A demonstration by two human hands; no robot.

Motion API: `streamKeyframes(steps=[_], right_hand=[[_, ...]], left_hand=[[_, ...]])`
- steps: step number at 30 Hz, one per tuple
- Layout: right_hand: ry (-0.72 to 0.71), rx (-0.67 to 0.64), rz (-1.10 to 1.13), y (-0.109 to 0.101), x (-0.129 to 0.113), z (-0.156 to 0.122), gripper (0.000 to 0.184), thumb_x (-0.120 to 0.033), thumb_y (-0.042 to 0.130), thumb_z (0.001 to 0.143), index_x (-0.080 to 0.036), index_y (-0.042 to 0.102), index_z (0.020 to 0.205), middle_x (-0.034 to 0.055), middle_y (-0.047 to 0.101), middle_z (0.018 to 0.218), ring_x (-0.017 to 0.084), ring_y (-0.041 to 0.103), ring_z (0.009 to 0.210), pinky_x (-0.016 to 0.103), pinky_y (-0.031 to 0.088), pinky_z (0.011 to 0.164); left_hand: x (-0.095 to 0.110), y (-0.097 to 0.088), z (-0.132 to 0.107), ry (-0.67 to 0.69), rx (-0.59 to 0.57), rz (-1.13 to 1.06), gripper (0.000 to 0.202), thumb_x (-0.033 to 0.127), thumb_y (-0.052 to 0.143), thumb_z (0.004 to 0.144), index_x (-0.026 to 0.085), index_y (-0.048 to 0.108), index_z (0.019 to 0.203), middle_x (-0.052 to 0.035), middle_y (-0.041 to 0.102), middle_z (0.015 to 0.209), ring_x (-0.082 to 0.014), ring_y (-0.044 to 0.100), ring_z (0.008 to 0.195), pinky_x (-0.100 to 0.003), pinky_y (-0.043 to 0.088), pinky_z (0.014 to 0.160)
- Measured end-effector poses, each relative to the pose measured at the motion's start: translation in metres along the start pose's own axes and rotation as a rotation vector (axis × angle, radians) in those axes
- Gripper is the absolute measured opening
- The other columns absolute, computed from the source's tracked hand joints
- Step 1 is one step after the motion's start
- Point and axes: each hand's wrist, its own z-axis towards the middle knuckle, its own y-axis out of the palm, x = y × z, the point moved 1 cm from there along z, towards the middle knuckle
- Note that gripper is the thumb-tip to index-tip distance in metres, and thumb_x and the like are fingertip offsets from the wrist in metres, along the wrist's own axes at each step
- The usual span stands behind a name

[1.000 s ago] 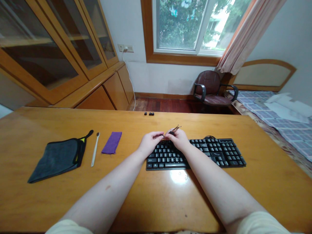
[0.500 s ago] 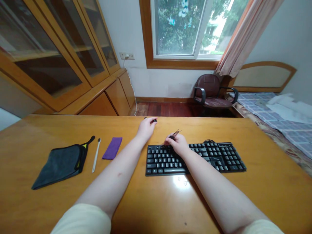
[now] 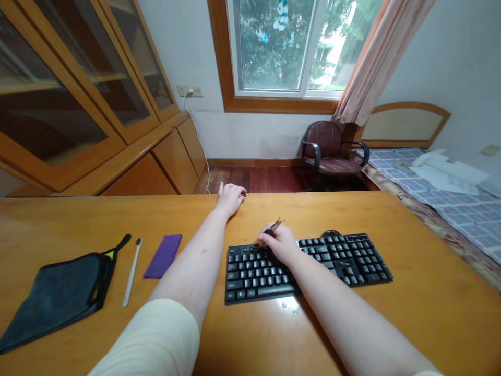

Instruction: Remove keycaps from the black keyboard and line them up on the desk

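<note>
Black-edged dark grey cloth (image 3: 64,290): is lying folded at the far left of the glossy yellow-brown wooden desk (image 3: 246,339), its yellow inside showing along one edge and its black loop pointing away.
White-handled toothbrush (image 3: 132,274): is lying just right of the cloth, dark bristles toward the far edge.
Flat purple fabric rectangle (image 3: 163,256): is lying between the toothbrush and the left forearm.
Left arm, cream sleeve (image 3: 151,339): is stretching forward, elbow nearly straight, to the far edge of the desk.
Left hand (image 3: 230,199): is resting palm down with fingers partly spread; whether they are gripping anything cannot be told.
Small black piece (image 3: 243,195): is sitting at the left hand's fingertips, on its right side, by the far edge.
Long black keyboard with pale-lettered keys (image 3: 324,256): is lying in front of the person, nearer than the left hand, passing under the right hand and forearm.
Right hand (image 3: 282,244): is reaching in from the right, bent over the keyboard's back row, thumb and fingers closing round a tool.
Black-gripped tool with thin brownish prongs (image 3: 269,232): is sticking up and away from that grasp, wire showing below, close above the keys.
Coiled black cable (image 3: 331,233): is lying behind the keyboard, right of the right hand.
</note>
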Motion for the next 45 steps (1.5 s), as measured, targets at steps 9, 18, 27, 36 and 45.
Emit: streamKeyframes(steps=[9, 18, 27, 36, 45], right_hand=[[0.022, 0.006, -0.028, -0.001, -0.001, 0.000, 0.027, -0.031, 0.059, 0.080, -0.016, 0.061, 0.057, 0.0016, 0.060, 0.058, 0.014, 0.058, 0.060, 0.025, 0.044, 0.061], [0.020, 0.012, -0.026, 0.000, 0.002, -0.001, 0.026, -0.032, 0.060, 0.080, -0.016, 0.061, 0.060, 0.0007, 0.059, 0.058, 0.013, 0.058, 0.060, 0.025, 0.044, 0.061], [0.032, 0.004, -0.026, -0.001, 0.001, -0.001, 0.029, -0.034, 0.060, 0.080, -0.016, 0.061, 0.058, 0.0011, 0.059, 0.058, 0.014, 0.058, 0.061, 0.024, 0.045, 0.061], [0.027, 0.001, -0.041, -0.002, -0.003, -0.001, 0.029, -0.033, 0.059, 0.080, -0.017, 0.060, 0.056, 0.0017, 0.060, 0.059, 0.015, 0.059, 0.064, 0.026, 0.045, 0.064], [0.001, -0.011, -0.066, -0.002, -0.003, 0.000, 0.031, -0.033, 0.057, 0.082, -0.017, 0.058, 0.055, 0.0014, 0.059, 0.058, 0.014, 0.057, 0.061, 0.026, 0.043, 0.063]], left_hand=[[-0.006, 0.005, 0.001, -0.054, -0.098, 0.023, 0.018, 0.028, 0.056, 0.078, 0.029, 0.066, 0.094, -0.0030, 0.066, 0.101, -0.0260, 0.043, 0.111, -0.059, 0.002, 0.107], [-0.007, 0.007, 0.000, -0.066, -0.098, 0.028, 0.022, 0.027, 0.052, 0.079, 0.029, 0.066, 0.096, -0.0038, 0.066, 0.103, -0.0275, 0.044, 0.111, -0.063, 0.006, 0.105], [-0.008, 0.001, -0.003, -0.136, -0.128, 0.044, 0.024, 0.026, 0.050, 0.080, 0.029, 0.066, 0.097, -0.0043, 0.063, 0.109, -0.0262, 0.043, 0.113, -0.059, 0.010, 0.107], [-0.007, 0.001, -0.003, -0.141, -0.119, 0.006, 0.023, 0.029, 0.051, 0.079, 0.027, 0.064, 0.098, -0.0054, 0.062, 0.110, -0.0263, 0.044, 0.114, -0.057, 0.015, 0.107], [-0.020, -0.022, -0.004, -0.137, -0.056, 0.009, 0.035, 0.037, 0.057, 0.074, 0.027, 0.061, 0.107, -0.0047, 0.059, 0.118, -0.0296, 0.040, 0.120, -0.058, 0.015, 0.106]])
